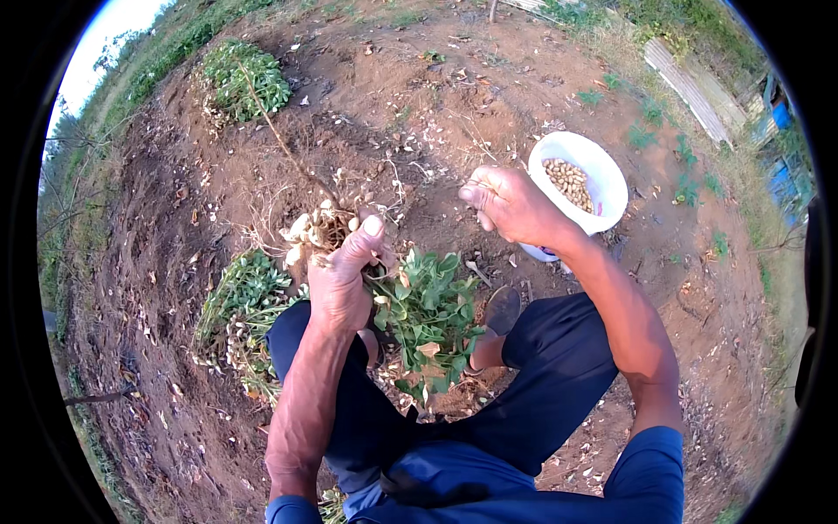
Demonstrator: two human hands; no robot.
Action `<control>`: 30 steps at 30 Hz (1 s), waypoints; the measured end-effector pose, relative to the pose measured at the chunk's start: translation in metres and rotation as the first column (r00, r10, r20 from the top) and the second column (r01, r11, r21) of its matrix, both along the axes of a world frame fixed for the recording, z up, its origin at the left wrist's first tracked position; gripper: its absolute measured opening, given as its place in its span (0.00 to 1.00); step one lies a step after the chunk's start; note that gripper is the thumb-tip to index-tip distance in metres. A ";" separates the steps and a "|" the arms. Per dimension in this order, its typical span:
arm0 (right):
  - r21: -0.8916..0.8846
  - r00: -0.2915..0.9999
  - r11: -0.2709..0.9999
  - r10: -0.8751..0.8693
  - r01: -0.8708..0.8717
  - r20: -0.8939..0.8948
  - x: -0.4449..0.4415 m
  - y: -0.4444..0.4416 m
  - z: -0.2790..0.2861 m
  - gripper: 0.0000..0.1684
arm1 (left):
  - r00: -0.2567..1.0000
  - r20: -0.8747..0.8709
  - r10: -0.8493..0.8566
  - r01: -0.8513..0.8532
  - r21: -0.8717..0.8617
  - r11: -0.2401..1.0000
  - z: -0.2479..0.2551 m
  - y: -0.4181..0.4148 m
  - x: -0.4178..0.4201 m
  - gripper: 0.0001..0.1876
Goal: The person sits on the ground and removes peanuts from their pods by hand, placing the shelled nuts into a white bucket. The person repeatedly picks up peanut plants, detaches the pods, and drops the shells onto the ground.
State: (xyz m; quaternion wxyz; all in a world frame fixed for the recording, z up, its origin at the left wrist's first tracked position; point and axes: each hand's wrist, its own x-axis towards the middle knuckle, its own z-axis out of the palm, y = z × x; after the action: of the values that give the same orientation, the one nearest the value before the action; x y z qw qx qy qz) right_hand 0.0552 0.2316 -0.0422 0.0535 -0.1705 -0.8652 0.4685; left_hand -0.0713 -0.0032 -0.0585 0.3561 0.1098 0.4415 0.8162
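Observation:
My left hand [347,278] grips a pulled peanut plant around its stems just below the root clump. Pale peanut pods [311,232] and thin roots cluster above my thumb. The plant's green leaves [425,314] hang down between my knees. Out to the right, my right hand [501,203] is raised with its fingers curled together at the tips. Whether a pod is pinched inside them is hidden. Just beyond that hand stands a white bucket [612,213], partly filled with picked peanuts [569,183].
More peanut plants [245,295] with pods lie by my left knee. Another leafy heap [245,78] sits farther off at the upper left. A thin stick [281,141] slants behind the root clump. Corrugated sheets [687,88] lie at the upper right. Bare brown soil [406,124] surrounds me.

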 end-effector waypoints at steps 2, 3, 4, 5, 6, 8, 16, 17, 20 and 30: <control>0.086 0.998 0.995 0.051 -0.053 0.020 -0.011 -0.014 -0.005 0.19 | 0.989 -0.147 0.002 -0.013 -0.075 0.997 0.001 0.006 0.008 0.14; 0.100 0.996 0.992 0.075 -0.080 0.054 -0.014 -0.025 0.001 0.19 | 0.977 -0.214 -0.007 -0.019 -0.116 0.993 -0.002 0.011 0.009 0.14; 0.137 0.996 0.987 0.083 -0.088 0.045 -0.017 -0.030 0.000 0.18 | 0.974 -0.225 -0.025 -0.004 -0.130 0.991 0.004 0.014 0.015 0.14; 0.174 0.995 0.980 0.090 -0.095 0.036 -0.018 -0.035 -0.002 0.18 | 0.969 -0.244 -0.044 -0.002 -0.184 0.983 0.000 0.014 0.015 0.14; 0.216 0.995 0.971 0.101 -0.104 0.026 -0.020 -0.039 -0.002 0.17 | 0.969 -0.241 -0.047 0.000 -0.193 0.981 -0.002 0.015 0.014 0.14; 0.342 0.987 0.929 0.157 -0.141 -0.018 -0.022 -0.047 -0.010 0.12 | 0.968 -0.250 -0.027 -0.024 -0.197 0.980 -0.005 0.016 0.013 0.14; 0.425 0.980 0.884 0.187 -0.196 0.062 -0.025 -0.059 -0.020 0.11 | 0.936 -0.343 -0.077 -0.038 -0.317 0.948 -0.017 0.019 0.016 0.11; 0.440 0.982 0.878 0.172 -0.188 0.077 -0.022 -0.056 -0.023 0.10 | 0.925 -0.367 -0.095 -0.047 -0.358 0.933 -0.018 0.020 0.017 0.11; 0.485 0.983 0.856 0.150 -0.181 0.102 -0.021 -0.058 -0.013 0.11 | 0.828 -0.543 -0.137 -0.105 -0.391 0.915 -0.026 0.019 0.017 0.08; 0.725 0.964 0.640 0.222 -0.255 0.144 -0.021 -0.055 -0.018 0.05 | 0.883 -0.313 -0.349 0.247 -0.322 0.914 -0.021 0.017 0.020 0.13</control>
State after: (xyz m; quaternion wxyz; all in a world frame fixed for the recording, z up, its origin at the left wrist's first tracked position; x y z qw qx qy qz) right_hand 0.0343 0.1769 -0.0600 0.0376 -0.0283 -0.9958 0.0785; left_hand -0.0509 0.0135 -0.0797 0.4020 0.2759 0.5856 0.6476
